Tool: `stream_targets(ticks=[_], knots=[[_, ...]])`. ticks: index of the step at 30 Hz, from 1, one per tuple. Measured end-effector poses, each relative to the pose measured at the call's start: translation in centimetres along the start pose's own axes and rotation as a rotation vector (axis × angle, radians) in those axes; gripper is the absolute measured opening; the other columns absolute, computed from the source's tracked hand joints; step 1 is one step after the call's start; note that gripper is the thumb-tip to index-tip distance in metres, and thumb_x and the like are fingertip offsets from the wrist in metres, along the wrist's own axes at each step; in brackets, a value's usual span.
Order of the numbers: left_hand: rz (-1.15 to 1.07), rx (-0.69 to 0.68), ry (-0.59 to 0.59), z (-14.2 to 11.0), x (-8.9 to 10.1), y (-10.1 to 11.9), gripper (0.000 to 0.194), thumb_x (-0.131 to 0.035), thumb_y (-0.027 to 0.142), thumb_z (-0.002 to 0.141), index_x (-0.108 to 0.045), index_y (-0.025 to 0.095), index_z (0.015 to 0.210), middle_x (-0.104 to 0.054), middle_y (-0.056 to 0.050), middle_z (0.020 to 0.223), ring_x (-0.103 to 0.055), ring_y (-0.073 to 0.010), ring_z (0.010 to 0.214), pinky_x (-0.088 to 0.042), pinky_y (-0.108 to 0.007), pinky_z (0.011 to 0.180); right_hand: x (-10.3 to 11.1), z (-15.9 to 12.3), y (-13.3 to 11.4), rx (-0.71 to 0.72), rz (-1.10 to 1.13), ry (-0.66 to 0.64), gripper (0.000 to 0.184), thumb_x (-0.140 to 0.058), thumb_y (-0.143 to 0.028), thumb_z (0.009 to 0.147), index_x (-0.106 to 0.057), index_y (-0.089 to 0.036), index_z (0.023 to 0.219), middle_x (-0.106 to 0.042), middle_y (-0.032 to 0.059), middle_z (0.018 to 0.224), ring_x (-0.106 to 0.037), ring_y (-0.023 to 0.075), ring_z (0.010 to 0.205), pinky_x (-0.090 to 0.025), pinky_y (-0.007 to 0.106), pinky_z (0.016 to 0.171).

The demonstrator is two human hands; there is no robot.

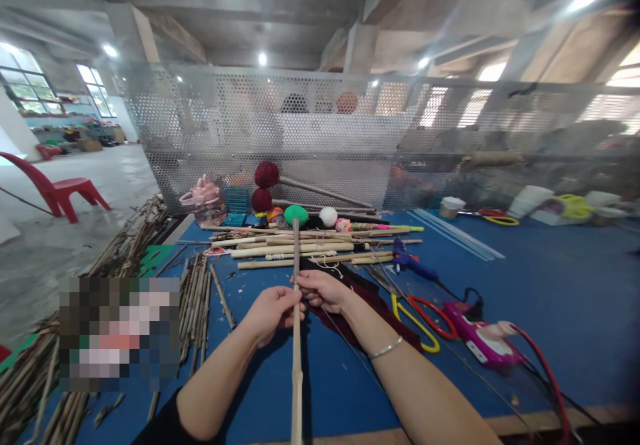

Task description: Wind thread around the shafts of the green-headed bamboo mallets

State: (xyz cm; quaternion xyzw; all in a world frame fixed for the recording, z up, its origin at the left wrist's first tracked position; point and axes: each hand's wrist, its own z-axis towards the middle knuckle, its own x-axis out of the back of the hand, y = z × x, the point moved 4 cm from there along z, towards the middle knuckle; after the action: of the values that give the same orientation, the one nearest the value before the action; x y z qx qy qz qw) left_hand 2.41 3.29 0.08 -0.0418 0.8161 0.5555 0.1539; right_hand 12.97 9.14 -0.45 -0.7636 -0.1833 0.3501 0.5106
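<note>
A long bamboo stick runs upright through the middle of the view, pale below my hands. Its narrower upper part looks grey; I cannot tell whether that is a covering or a separate piece. My left hand pinches the stick from the left, where the two colours meet. From the right, my right hand grips it at the same spot, its fingertips close to the left thumb. Beneath my right forearm lies dark red cloth, beside scissors with yellow and red handles.
Several bamboo sticks lie across the blue table. Behind them are yarn-headed mallets, a green ball and a perforated metal screen. Twigs lie left; a blue glue gun and magenta power strip lie right.
</note>
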Motion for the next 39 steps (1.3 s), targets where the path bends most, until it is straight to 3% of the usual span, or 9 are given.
stream_targets(ticks=[4,10,15,19,23,27,34,39], knots=[[-0.039,0.064,-0.059,0.0,0.1,-0.3,0.03,-0.065,0.037,0.064,-0.056,0.012,0.078,-0.063,-0.007,0.073,-0.058,-0.0096,0.055,-0.041,-0.016,0.045,-0.2,0.2,0.4,0.023,-0.035,0.043,0.031,-0.064,-0.039,0.066,-0.048,-0.014,0.072,-0.038,-0.0085,0.047,-0.015,0.0,0.034,-0.005,0.016,0.033],[0.195,-0.045,0.123,0.8,2.1,-0.4,0.039,-0.07,0.044,0.055,-0.052,0.012,0.068,-0.059,-0.003,0.055,-0.053,-0.0098,0.043,-0.033,-0.016,0.038,-0.6,1.4,1.1,-0.002,-0.154,0.198,0.033,-0.063,-0.043,0.066,-0.045,-0.016,0.067,-0.031,-0.0108,0.04,-0.016,0.0014,0.031,-0.007,0.017,0.03],[-0.001,0.022,-0.045,0.4,1.8,0.1,0.029,-0.064,0.036,0.067,-0.058,0.008,0.072,-0.062,-0.006,0.063,-0.054,-0.007,0.047,-0.041,-0.017,0.046,-0.9,1.3,0.3,-0.085,-0.083,0.006,0.031,-0.065,-0.039,0.066,-0.047,-0.015,0.075,-0.033,-0.0106,0.045,-0.016,0.0005,0.033,-0.006,0.015,0.032],[-0.142,0.045,-0.114,-0.3,0.9,0.6,0.021,-0.06,0.028,0.071,-0.059,0.009,0.079,-0.065,-0.01,0.077,-0.059,-0.0095,0.057,-0.046,-0.019,0.054,-0.7,1.2,0.2,0.004,-0.014,-0.062,0.031,-0.065,-0.037,0.067,-0.046,-0.013,0.072,-0.04,-0.0081,0.051,-0.016,-0.0008,0.035,-0.004,0.016,0.033],[0.027,0.054,0.007,-0.2,1.1,0.4,0.026,-0.06,0.036,0.068,-0.057,0.011,0.076,-0.064,-0.007,0.069,-0.057,-0.0101,0.05,-0.043,-0.019,0.046,-0.4,1.6,1.0,0.04,-0.049,0.01,0.032,-0.065,-0.039,0.067,-0.044,-0.014,0.069,-0.037,-0.0091,0.047,-0.015,-0.0001,0.033,-0.005,0.016,0.032],[0.311,-0.093,0.22,0.2,2.3,0.8,0.032,-0.066,0.042,0.059,-0.053,0.013,0.063,-0.056,0.0,0.049,-0.048,-0.0084,0.038,-0.035,-0.018,0.039,-0.5,1.8,1.1,0.017,-0.085,0.06,0.034,-0.066,-0.039,0.065,-0.042,-0.015,0.067,-0.028,-0.0117,0.041,-0.012,0.0009,0.033,-0.005,0.016,0.032],[-0.009,0.022,-0.006,0.3,1.4,0.3,0.03,-0.061,0.039,0.067,-0.057,0.01,0.074,-0.063,-0.007,0.068,-0.054,-0.0074,0.049,-0.038,-0.016,0.043,-0.6,1.4,0.8,0.027,-0.021,-0.033,0.03,-0.064,-0.037,0.068,-0.047,-0.014,0.076,-0.034,-0.0096,0.047,-0.014,0.0001,0.035,-0.004,0.016,0.034],[0.077,0.008,0.096,0.9,1.8,-0.3,0.035,-0.06,0.046,0.066,-0.053,0.011,0.07,-0.059,-0.004,0.059,-0.052,-0.0074,0.043,-0.036,-0.017,0.039,-0.8,1.8,1.0,0.001,-0.126,0.049,0.03,-0.063,-0.039,0.067,-0.045,-0.016,0.072,-0.026,-0.0113,0.044,-0.012,0.0014,0.035,-0.005,0.016,0.033]])
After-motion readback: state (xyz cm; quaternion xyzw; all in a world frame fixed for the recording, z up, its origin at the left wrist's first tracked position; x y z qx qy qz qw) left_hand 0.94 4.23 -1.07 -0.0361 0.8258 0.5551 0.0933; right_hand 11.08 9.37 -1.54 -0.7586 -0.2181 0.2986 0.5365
